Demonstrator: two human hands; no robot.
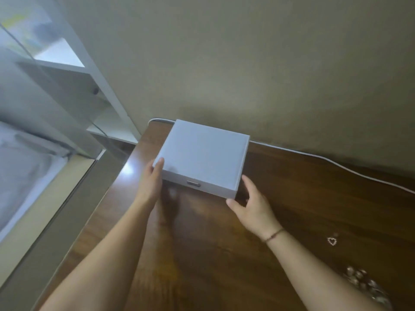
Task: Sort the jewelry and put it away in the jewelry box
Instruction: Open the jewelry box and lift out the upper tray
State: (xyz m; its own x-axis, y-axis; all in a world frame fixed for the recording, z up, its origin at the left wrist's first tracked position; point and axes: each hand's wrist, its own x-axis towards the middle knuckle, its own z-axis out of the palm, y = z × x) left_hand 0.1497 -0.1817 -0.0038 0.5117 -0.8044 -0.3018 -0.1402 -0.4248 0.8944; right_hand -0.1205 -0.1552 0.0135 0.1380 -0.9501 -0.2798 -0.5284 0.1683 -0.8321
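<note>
Head view. The brown wooden counter [292, 209] fills the lower right half of the view, its far edge against a plain wall [247, 59]. A white shelf unit [94, 70] stands at 10 o'clock, and a bed [24, 167] lies at 9 o'clock, below counter level.

The jewelry box [202, 156], pale grey and flat, sits closed on the counter at the centre of the view, near the far edge. A small metal catch [193, 183] shows on its near face. A white cable [325, 160] runs along the far edge of the counter, from behind the box toward 3 o'clock.

The left hand [152, 182] grips the box at its near left corner, thumb on the lid, the other fingers hidden down the side. The right hand [251, 205] rests at the near right corner, fingers straight along the side wall and thumb at the corner, not curled around it. A thin cord bracelet [274, 235] circles the right wrist.

Loose jewelry lies well apart from the box: a cluster of bead-like pieces [366, 286] at 5 o'clock and a small heart-shaped piece [332, 241] at 4 o'clock.

Progress, as judged: the task is at its start. The box is not yet opened, and no visible piece is sorted or stored.
</note>
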